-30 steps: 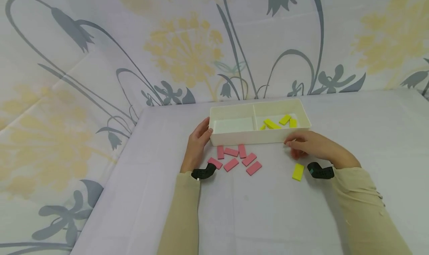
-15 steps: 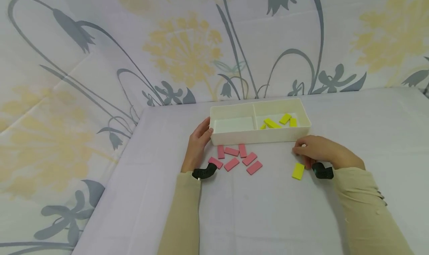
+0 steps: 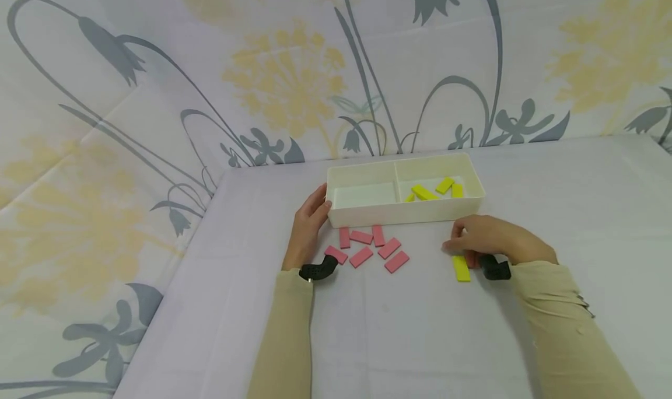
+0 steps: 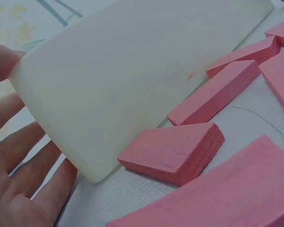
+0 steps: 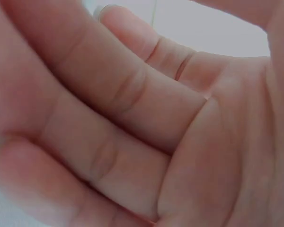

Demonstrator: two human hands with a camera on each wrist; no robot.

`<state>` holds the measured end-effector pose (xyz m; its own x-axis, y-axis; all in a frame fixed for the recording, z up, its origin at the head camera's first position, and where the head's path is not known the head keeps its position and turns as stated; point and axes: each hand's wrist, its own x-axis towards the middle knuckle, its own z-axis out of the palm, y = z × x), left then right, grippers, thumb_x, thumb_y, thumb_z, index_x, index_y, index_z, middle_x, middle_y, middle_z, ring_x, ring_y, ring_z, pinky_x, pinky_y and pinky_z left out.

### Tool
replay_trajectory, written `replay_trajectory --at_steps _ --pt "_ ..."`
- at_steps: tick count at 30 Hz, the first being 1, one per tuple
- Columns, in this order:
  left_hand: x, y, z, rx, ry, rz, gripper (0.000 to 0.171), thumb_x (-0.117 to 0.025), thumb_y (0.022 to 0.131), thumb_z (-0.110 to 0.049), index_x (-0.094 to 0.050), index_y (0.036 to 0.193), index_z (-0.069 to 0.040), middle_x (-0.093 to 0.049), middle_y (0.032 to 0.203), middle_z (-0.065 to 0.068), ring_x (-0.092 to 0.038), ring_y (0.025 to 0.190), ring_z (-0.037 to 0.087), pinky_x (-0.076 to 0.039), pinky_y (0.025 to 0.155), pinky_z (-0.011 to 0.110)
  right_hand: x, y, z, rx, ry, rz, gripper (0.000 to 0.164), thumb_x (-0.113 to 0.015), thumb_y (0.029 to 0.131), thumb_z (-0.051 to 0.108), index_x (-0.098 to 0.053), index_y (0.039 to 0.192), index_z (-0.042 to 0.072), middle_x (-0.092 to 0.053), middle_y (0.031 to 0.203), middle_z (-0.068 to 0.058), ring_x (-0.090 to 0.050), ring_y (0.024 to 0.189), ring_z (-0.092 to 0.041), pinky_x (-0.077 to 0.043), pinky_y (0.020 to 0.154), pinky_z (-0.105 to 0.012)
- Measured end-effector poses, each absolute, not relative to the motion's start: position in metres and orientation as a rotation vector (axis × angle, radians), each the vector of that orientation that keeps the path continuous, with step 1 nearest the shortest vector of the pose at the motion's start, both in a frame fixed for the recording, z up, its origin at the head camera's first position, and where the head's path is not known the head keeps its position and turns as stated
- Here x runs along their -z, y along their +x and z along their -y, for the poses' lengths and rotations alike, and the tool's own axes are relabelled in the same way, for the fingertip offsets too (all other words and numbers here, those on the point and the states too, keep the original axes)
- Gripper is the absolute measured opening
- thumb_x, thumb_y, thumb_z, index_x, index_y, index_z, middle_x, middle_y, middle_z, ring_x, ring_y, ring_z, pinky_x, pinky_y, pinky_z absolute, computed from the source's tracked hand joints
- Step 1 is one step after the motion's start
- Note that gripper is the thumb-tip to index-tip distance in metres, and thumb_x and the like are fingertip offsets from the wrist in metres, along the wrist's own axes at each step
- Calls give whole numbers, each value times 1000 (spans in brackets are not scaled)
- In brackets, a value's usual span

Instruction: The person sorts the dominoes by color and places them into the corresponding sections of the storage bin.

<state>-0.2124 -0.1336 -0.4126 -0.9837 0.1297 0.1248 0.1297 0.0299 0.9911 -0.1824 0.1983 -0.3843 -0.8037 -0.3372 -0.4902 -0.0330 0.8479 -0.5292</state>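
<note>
A white two-compartment box [image 3: 367,217] stands on the cloth. My left hand [image 3: 307,224] rests on its left end, thumb near the top corner and fingers spread along the end wall. Several yellow blocks [image 3: 424,193] lie in the right compartment. In front of the box's right part is my right hand [image 3: 485,235], its fingers [image 5: 118,90] curled. A single yellow block [image 3: 461,269] lies on the cloth at the underside of these fingers, its far end under the hand. The right wrist view shows only the hand, no block.
Several pink blocks [image 3: 361,257] lie loose before the box's left part; some sit close to its front wall in the left wrist view. The left compartment [image 3: 364,195] is bare. A flowered cloth [image 3: 283,78] hangs behind the white-covered table [image 3: 399,340].
My right hand moves back from the box's front wall toward me, then left over the loose yellow block. That block has turned and shifted slightly left. The left hand stays at the box.
</note>
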Motion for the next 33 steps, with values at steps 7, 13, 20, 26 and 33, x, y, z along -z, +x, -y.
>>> replay_trajectory --at_steps 7,13,20,26,33 --pt "427 -221 137 -2169 277 -2263 47 -50 92 -26 -38 136 -18 -37 138 3 -38 123 18 -33 98 35 385 -180 -187 605 -314 -2471 33 -65 78 38 -52 79 8 -53 55 -1 -50 53 -14 -35 55 -28" --pt "431 -224 136 -2169 285 -2282 47 -50 91 -29 -39 136 -20 -39 137 1 -40 122 17 -35 97 34 382 -178 -182 559 -318 -2486 39 -66 74 45 -54 77 8 -52 54 -1 -48 53 -14 -34 54 -28" --pt "432 -224 137 -2168 273 -2287 47 -50 91 -30 -39 136 -20 -39 137 1 -41 121 16 -35 97 35 381 -178 -178 481 -354 -2482 31 -67 75 38 -53 74 10 -51 58 0 -47 56 -14 -33 54 -28" --pt "432 -224 137 -2156 273 -2297 47 -50 91 -30 -39 136 -20 -39 137 1 -41 121 16 -35 97 34 382 -179 -179 568 -363 -2465 24 -64 78 31 -53 76 10 -51 63 -1 -48 58 -15 -34 55 -28" --pt "432 -224 136 -2143 278 -2322 47 -50 91 -31 -39 136 -21 -39 137 0 -41 121 15 -35 97 33 383 -181 -182 661 -335 -2454 23 -62 79 31 -54 83 10 -52 68 -2 -49 62 -15 -37 57 -28"
